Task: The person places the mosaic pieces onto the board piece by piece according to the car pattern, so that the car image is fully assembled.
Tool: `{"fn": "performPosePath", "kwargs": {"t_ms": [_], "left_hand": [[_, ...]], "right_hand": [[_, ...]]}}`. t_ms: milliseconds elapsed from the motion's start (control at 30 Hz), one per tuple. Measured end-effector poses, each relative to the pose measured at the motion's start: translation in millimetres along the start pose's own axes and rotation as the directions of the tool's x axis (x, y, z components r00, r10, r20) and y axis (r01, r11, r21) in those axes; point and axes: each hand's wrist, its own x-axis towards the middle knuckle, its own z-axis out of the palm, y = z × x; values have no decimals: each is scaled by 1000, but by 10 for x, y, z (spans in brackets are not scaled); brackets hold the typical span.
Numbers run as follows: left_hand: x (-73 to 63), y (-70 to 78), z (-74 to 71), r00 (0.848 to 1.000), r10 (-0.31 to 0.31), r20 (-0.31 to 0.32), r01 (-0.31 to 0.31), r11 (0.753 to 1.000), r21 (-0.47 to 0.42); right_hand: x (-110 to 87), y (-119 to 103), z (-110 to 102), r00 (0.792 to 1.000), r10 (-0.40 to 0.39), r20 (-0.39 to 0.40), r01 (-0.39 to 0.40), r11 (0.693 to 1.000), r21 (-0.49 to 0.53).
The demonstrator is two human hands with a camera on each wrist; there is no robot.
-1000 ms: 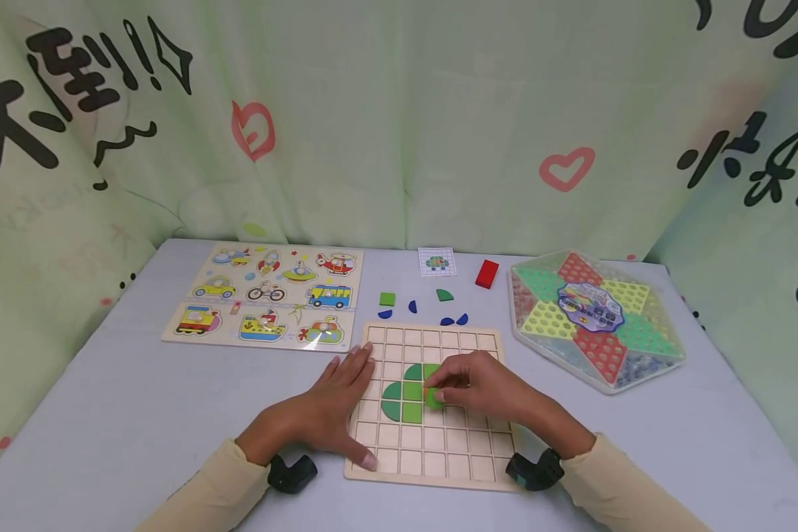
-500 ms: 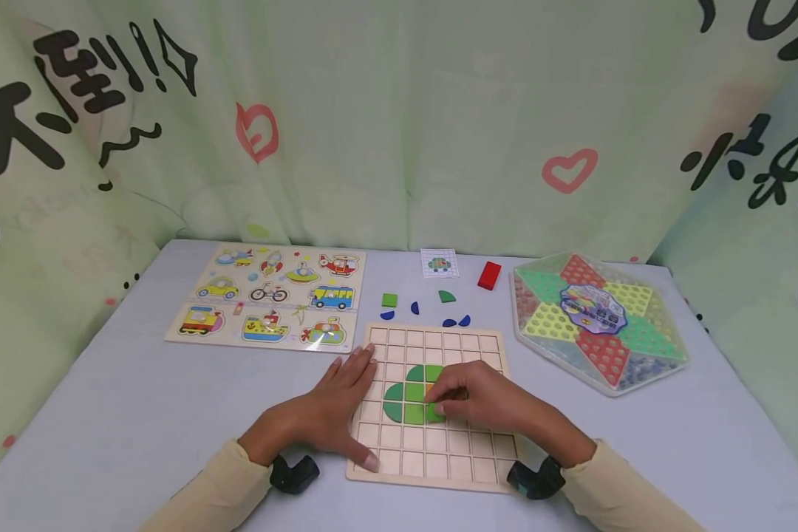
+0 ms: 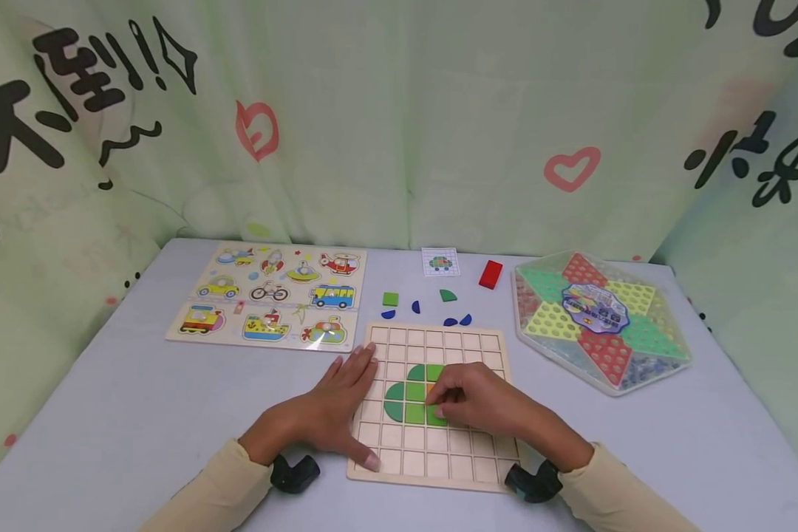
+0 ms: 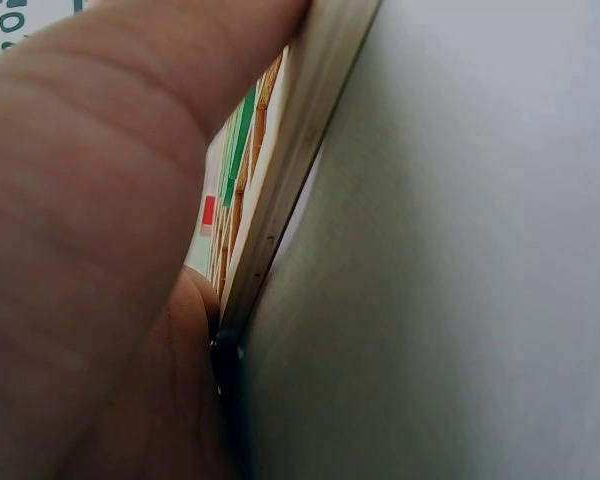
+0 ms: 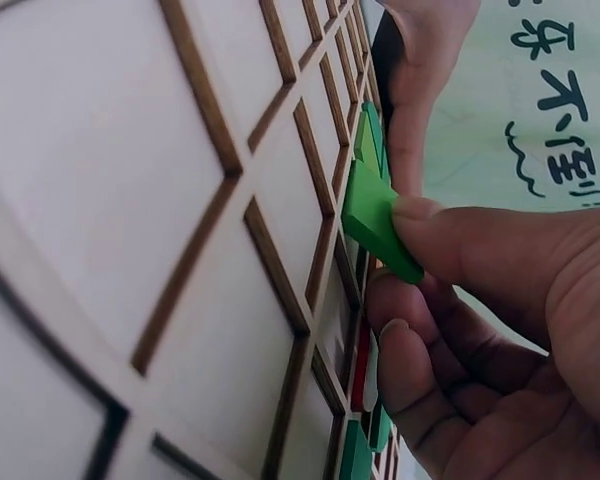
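My right hand (image 3: 482,399) pinches a light green square tile (image 5: 375,215) between thumb and fingers. In the right wrist view the tile tilts, one edge down at the grid of the wooden board (image 3: 412,440). On the board, light green squares (image 3: 415,391) and dark green rounded-edge tiles (image 3: 393,411) form a cluster left of that hand. A sliver of orange (image 3: 430,386) shows by its fingertips; the hand hides the cells behind it. My left hand (image 3: 335,410) lies with fingers spread along the board's left edge, thumb at the near left corner.
Beyond the board lie a green square (image 3: 390,298), a green quarter-round (image 3: 448,295), several blue pieces (image 3: 465,320), a pattern card (image 3: 440,261) and a red block (image 3: 490,274). A vehicle puzzle (image 3: 266,295) stands left, a hexagonal Chinese checkers box (image 3: 601,321) right.
My right hand has brought the green tile slightly toward me, beside the lower row of the cluster, uncovering some orange above it. The left hand stays on the board's edge.
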Motion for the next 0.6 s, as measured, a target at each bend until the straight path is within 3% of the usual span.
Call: {"fn": "performPosePath", "kwargs": {"t_ms": [267,600], "left_hand": [[-1,-9,-12,1000,3,1,-3,1000,0],[4,1,-16,1000,2,4,-2,1000,-2]], "right_hand": [[20,-7,17,1000,-11,-26,10,999,-46],[18,-45,-2,1000,-15,3,15,997,-76]]}}
